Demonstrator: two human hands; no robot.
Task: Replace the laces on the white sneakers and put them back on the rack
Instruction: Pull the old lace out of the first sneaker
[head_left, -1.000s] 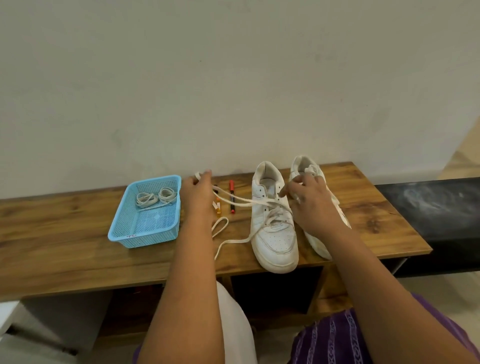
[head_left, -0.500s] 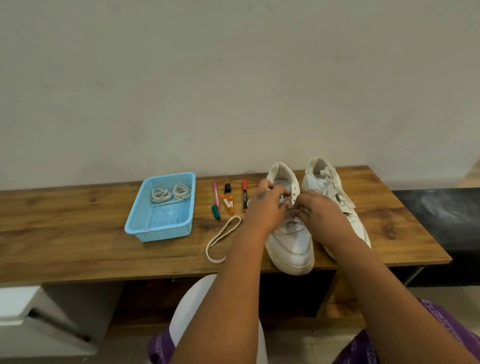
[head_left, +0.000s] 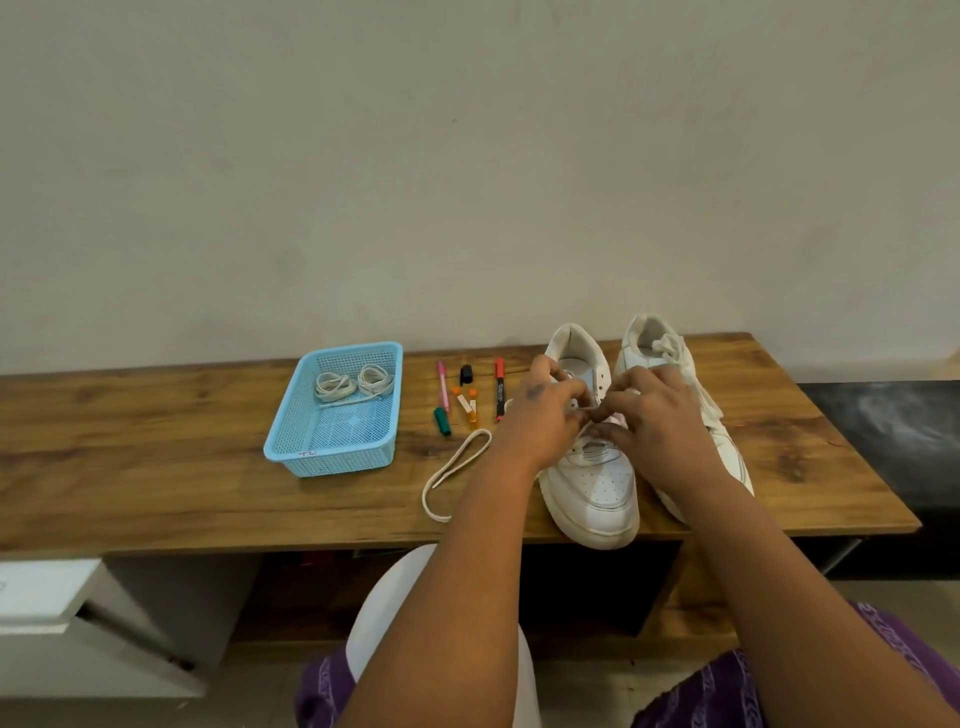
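I see both hands over the near sneaker (head_left: 592, 478), which stands on the bench (head_left: 156, 467) with its toe at the front edge. My left hand (head_left: 545, 415) has its fingers curled at the eyelets on the sneaker's left side, and my right hand (head_left: 654, 421) has its fingers bent in from the right, pinching at the lace (head_left: 457, 473) above the tongue; the exact hold of each is partly hidden. A loose loop of that lace lies on the bench just left of the sneaker. The second sneaker (head_left: 670, 353) stands just right of the first, laced, partly behind my right hand. Left of the near sneaker lie several markers (head_left: 499, 389), and further left sits a blue basket (head_left: 291, 447) holding two coiled laces (head_left: 353, 382).
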